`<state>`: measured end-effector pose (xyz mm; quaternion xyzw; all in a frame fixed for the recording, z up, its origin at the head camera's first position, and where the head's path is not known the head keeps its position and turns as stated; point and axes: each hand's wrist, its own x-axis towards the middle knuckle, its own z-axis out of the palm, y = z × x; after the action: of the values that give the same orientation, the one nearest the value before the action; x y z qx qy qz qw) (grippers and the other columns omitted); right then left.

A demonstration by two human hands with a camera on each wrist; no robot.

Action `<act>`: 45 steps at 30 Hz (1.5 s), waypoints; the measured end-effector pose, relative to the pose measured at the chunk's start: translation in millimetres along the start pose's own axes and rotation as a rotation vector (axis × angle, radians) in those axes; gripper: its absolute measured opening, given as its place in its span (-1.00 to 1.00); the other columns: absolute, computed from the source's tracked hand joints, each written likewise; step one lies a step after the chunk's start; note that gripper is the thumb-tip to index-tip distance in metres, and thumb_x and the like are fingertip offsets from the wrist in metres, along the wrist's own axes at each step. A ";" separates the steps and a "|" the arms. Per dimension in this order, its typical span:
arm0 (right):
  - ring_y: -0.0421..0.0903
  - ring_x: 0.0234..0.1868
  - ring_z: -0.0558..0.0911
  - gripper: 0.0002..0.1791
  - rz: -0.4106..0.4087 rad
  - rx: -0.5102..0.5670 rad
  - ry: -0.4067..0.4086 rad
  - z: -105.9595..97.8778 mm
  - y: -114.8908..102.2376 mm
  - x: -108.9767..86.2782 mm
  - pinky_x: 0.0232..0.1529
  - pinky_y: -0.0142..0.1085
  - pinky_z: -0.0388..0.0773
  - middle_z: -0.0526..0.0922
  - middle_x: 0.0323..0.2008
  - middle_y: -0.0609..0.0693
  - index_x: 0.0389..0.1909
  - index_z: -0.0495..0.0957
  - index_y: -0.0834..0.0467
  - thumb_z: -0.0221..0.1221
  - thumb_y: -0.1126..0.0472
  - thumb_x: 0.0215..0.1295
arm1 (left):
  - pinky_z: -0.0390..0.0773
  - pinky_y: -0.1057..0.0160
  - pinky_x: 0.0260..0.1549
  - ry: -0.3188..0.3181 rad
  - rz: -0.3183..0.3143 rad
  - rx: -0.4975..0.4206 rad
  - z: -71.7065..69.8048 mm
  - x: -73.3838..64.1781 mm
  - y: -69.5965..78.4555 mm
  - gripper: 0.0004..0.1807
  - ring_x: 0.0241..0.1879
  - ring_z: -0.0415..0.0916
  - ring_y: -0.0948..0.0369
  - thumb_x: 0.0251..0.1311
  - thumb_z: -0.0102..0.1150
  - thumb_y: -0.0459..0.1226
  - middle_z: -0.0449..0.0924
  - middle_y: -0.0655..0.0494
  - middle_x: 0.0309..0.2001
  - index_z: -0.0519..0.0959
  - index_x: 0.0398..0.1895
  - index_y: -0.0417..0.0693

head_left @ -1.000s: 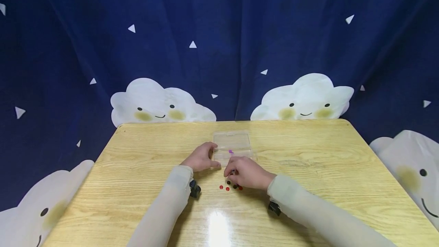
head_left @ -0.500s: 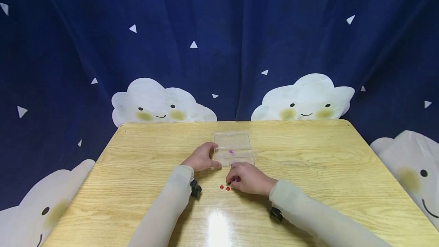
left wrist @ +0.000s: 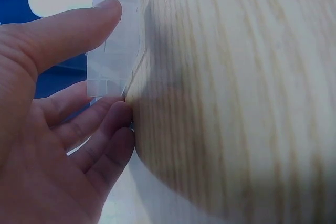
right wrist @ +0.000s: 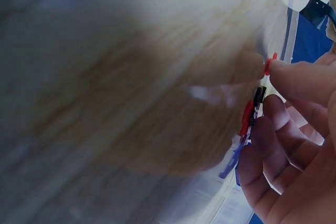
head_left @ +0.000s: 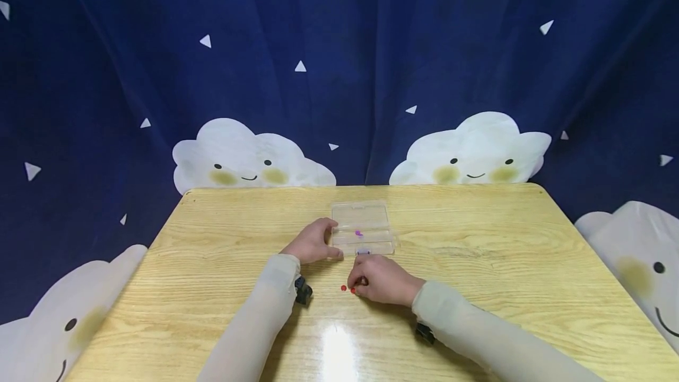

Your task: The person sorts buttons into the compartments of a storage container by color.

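Note:
A clear plastic box [head_left: 361,234] lies with its lid raised or folded back; a small purple piece [head_left: 358,233] is inside. My left hand [head_left: 313,242] holds its left end between thumb and fingers, also seen close in the left wrist view. At the front of the box, my right hand [head_left: 384,279] is lowered to the table, fingers curled. In the right wrist view its thumb touches a small red piece [right wrist: 269,65]. Small black [right wrist: 259,96] and red pieces [right wrist: 245,119] are at the curled fingertips; whether these are lifted cannot be seen.
Another small red piece [head_left: 343,288] lies on the wooden table [head_left: 239,299], left of the right hand. A blue part [head_left: 363,252] shows at the box's front edge. A dark blue curtain [head_left: 350,75] hangs behind the table.
My right hand has drawn back slightly from the box and closed over the black pieces, now hidden in the head view. The blue part at the box front has come into sight. The left hand stays put.

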<state>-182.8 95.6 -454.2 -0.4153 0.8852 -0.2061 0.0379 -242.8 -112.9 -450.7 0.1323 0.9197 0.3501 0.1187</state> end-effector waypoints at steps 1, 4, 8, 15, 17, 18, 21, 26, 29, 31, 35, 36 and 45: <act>-0.32 -0.36 0.48 -0.89 -0.003 -0.012 -0.001 0.3 -0.4 0.1 -0.30 -0.51 0.43 0.60 -0.38 -0.16 -0.33 0.78 0.00 0.36 0.27 0.16 | 0.48 0.10 0.01 -0.002 -0.001 -0.004 0.1 0.3 -0.2 -0.15 -0.12 0.41 0.13 -0.02 0.53 -0.19 0.52 -0.03 0.01 0.37 0.36 -0.18; -0.32 -0.35 0.45 -0.89 -0.014 -0.048 0.003 0.2 -2.4 0.0 -0.30 -0.51 0.44 0.60 -0.37 -0.17 -0.34 0.78 -0.01 0.36 0.27 0.16 | 0.48 0.11 0.00 -0.007 -0.005 -0.008 0.5 1.0 -0.4 -0.15 -0.13 0.41 0.14 -0.01 0.53 -0.18 0.51 0.00 0.00 0.37 0.37 -0.15; -0.33 -0.34 0.45 -0.89 -0.021 -0.064 0.010 -0.8 -4.9 0.5 -0.30 -0.50 0.46 0.60 -0.37 -0.17 -0.34 0.78 0.00 0.37 0.27 0.16 | 0.47 0.11 -0.01 -0.004 0.000 -0.002 0.1 1.1 -0.5 -0.15 -0.14 0.40 0.15 -0.01 0.53 -0.17 0.50 0.01 -0.02 0.37 0.38 -0.14; -0.32 -0.34 0.52 -0.92 -0.001 -0.056 0.000 -0.5 -6.7 2.3 -0.25 -0.47 0.52 0.63 -0.37 -0.17 -0.35 0.78 0.03 0.38 0.27 0.15 | 0.47 0.11 0.00 0.008 0.010 0.004 -0.9 2.0 -1.4 -0.15 -0.13 0.41 0.15 -0.02 0.54 -0.17 0.51 0.00 -0.02 0.38 0.36 -0.17; -0.32 -0.34 0.53 -0.94 -0.004 -0.059 0.004 -0.3 -6.6 2.7 -0.24 -0.47 0.53 0.63 -0.37 -0.17 -0.37 0.77 0.03 0.39 0.26 0.15 | 0.47 0.11 0.00 0.010 0.008 0.003 -0.8 2.2 -1.8 -0.16 -0.14 0.41 0.15 -0.03 0.54 -0.18 0.51 0.00 -0.02 0.38 0.36 -0.17; -0.33 -0.34 0.52 -0.94 -0.005 -0.061 0.005 -0.5 -6.6 2.8 -0.24 -0.47 0.53 0.62 -0.38 -0.18 -0.39 0.77 0.03 0.39 0.26 0.14 | 0.47 0.12 -0.01 0.009 0.008 0.002 -0.7 2.3 -2.0 -0.16 -0.14 0.41 0.15 -0.03 0.54 -0.18 0.50 0.00 -0.02 0.38 0.36 -0.16; -0.33 -0.35 0.51 -0.93 -0.015 -0.067 0.010 -1.7 -6.5 3.2 -0.25 -0.47 0.53 0.62 -0.40 -0.19 -0.44 0.75 0.02 0.40 0.27 0.11 | 0.47 0.12 -0.02 0.010 0.010 0.002 -0.8 2.4 -2.1 -0.16 -0.15 0.41 0.14 -0.03 0.54 -0.18 0.50 -0.01 -0.03 0.38 0.35 -0.18; -0.33 -0.36 0.51 -0.91 -0.034 -0.076 0.008 -4.1 -5.2 3.2 -0.24 -0.44 0.52 0.62 -0.42 -0.21 -0.47 0.75 0.00 0.41 0.27 0.09 | 0.47 0.13 -0.03 0.013 0.018 0.007 -1.9 1.8 -2.1 -0.16 -0.15 0.40 0.15 -0.03 0.54 -0.18 0.51 -0.02 -0.03 0.38 0.34 -0.19; -0.33 -0.35 0.52 -0.92 -0.046 -0.087 0.001 -4.7 -3.7 2.6 -0.22 -0.44 0.53 0.62 -0.42 -0.22 -0.47 0.76 0.00 0.41 0.26 0.09 | 0.47 0.13 -0.02 0.014 0.016 0.006 -2.2 1.6 -1.6 -0.16 -0.14 0.40 0.14 -0.03 0.54 -0.18 0.51 -0.02 -0.02 0.38 0.35 -0.19; -0.33 -0.35 0.52 -0.93 -0.050 -0.093 -0.003 -4.4 -3.0 2.0 -0.21 -0.44 0.53 0.62 -0.42 -0.22 -0.47 0.76 0.00 0.41 0.25 0.10 | 0.47 0.12 -0.01 0.013 0.014 0.004 -2.3 1.5 -1.1 -0.16 -0.14 0.40 0.14 -0.02 0.54 -0.18 0.51 -0.03 -0.02 0.37 0.36 -0.19; -0.34 -0.35 0.52 -0.95 -0.052 -0.092 0.000 -3.3 -1.2 1.1 -0.20 -0.44 0.53 0.63 -0.42 -0.22 -0.46 0.76 0.00 0.41 0.24 0.10 | 0.47 0.11 0.01 0.009 0.014 0.008 -1.8 1.2 -0.3 -0.15 -0.12 0.40 0.14 -0.02 0.53 -0.18 0.51 -0.03 0.00 0.37 0.36 -0.19; -0.34 -0.35 0.52 -0.95 -0.050 -0.088 0.000 -3.1 -0.9 0.8 -0.20 -0.44 0.52 0.64 -0.41 -0.22 -0.46 0.76 -0.01 0.41 0.23 0.11 | 0.47 0.11 0.00 0.006 0.014 0.007 -1.6 1.1 -0.3 -0.15 -0.13 0.40 0.13 -0.01 0.53 -0.18 0.51 -0.02 0.00 0.37 0.36 -0.18; -0.34 -0.35 0.49 -0.93 0.015 0.016 0.013 -2.8 1.4 0.4 -0.24 -0.44 0.50 0.62 -0.40 -0.22 -0.43 0.73 -0.03 0.38 0.23 0.16 | 0.48 0.10 0.03 -0.005 0.004 -0.013 0.3 1.9 -2.2 -0.15 -0.10 0.40 0.13 -0.01 0.53 -0.18 0.51 -0.02 0.05 0.37 0.37 -0.16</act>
<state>-184.7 96.9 -452.1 -0.4072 0.8867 -0.2158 0.0370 -244.8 -113.7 -452.6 0.1342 0.9168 0.3560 0.1214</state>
